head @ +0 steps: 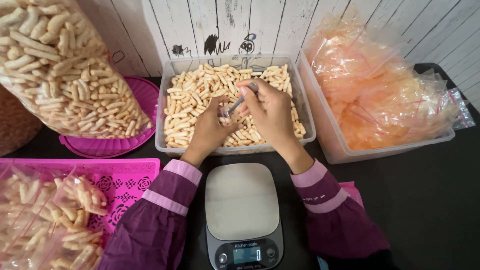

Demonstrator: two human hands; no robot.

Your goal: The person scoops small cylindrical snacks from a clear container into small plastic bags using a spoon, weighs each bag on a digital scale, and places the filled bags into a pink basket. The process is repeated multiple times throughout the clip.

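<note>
Both my hands are over a clear plastic tub (161, 125) filled with pale stick-shaped snacks (192, 95). My left hand (210, 127) is closed on a small clear plastic bag (226, 111), held at its mouth. My right hand (267, 110) grips a metal spoon (240, 101) whose end points into that bag. A small digital kitchen scale (242, 200) with a bare steel plate lies on the black table directly in front of me, between my purple sleeves.
A large clear sack of the same snacks (65, 70) rests on a pink lid at the left. A pink tray (130, 182) with filled small bags sits at the lower left. A clear tub of orange-tinted plastic bags (380, 95) stands at the right.
</note>
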